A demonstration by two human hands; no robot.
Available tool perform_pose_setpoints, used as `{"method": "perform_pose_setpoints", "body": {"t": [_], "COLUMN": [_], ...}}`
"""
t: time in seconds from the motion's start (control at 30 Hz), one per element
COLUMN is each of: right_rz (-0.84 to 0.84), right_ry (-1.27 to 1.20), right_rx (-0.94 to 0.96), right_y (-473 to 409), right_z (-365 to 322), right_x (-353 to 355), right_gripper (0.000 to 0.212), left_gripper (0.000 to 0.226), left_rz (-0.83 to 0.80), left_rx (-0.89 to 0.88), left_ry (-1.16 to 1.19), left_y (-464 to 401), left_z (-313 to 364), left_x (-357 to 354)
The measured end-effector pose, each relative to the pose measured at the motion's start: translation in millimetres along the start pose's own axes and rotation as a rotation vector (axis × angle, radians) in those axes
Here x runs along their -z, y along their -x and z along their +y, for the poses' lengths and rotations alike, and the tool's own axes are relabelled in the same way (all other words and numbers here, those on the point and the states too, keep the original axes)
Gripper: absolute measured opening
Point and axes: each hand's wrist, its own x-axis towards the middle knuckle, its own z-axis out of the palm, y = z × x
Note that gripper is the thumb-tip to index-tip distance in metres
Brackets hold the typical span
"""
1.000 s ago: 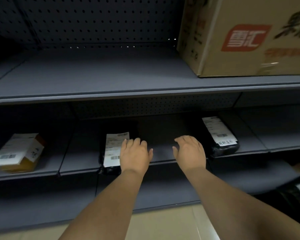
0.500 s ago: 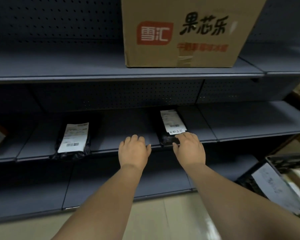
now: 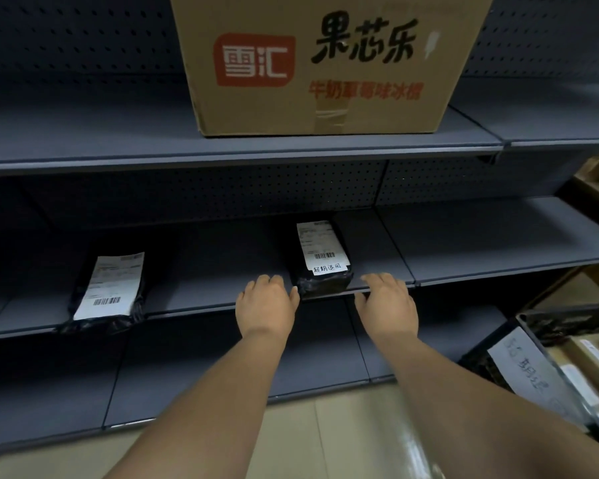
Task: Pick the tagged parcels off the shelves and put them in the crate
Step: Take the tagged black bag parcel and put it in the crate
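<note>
Both hands flank the tagged parcel (image 3: 324, 262), which lies at the front edge of the middle shelf (image 3: 481, 236), its handwritten tag facing outward for reading. Left hand (image 3: 268, 305) and right hand (image 3: 388, 305) hold nothing, fingers loosely extended, apparently set for a two-sided grasp. The crate (image 3: 547, 323) stands low by the shelf's right end, within reach.

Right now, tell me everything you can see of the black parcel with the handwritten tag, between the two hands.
The tagged black parcel is a flat oblong pack wrapped in glossy, wrinkled black plastic. It lies flat on the middle shelf, its short end at the front edge. A white shipping label with a barcode covers its top, with a handwritten white strip at the near end. The left hand and right hand flank it, fingers straight; neither has a grip on it, and whether they touch it is unclear.
</note>
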Motion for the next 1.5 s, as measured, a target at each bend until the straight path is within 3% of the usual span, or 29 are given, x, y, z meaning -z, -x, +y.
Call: {"method": "perform_pose_setpoints", "body": {"t": [0.37,0.5,0.8,1.03,1.3,1.5], "right_rz": [-0.014,-0.096,-0.419,-0.535,-0.613,-0.635], "right_ry": [-0.043,-0.091,-0.609,-0.918,-1.041,-1.06], "right_rx": [-0.068,-0.123,-0.471,-0.704,-0.673,-0.677], "right_y": [-65.5,-84.7,-127.8,-144.5,-150.6,-151.4], "right_z": [5.9,3.7,11.6,22.2,22.7,19.5], "right_x": [-11.6,-23.3,-52.0,-74.1,-93.1,-95.1], "right_gripper": [0.037,0.04,0.048,0.047,0.022,0.025], "left_gripper": [0.036,0.038,0.05,0.05,0.045,0.046], "left_rz": [-0.027,-0.081,-0.333,-0.329,-0.294,-0.313], "left_rx": [0.115,0.166,0.447,0.667,0.69,0.712], "left_ry": [0.093,0.202,0.714,1.058,1.139,1.145], "left_y": [-67.5,-87.6,-124.5,-132.9,-132.8,-131.3], "left_z": [17.7,17.2,18.3,21.4,21.1,25.5], "left_x": [-16.6,-31.2,-72.1,-95.2,-105.8,-105.1]}}
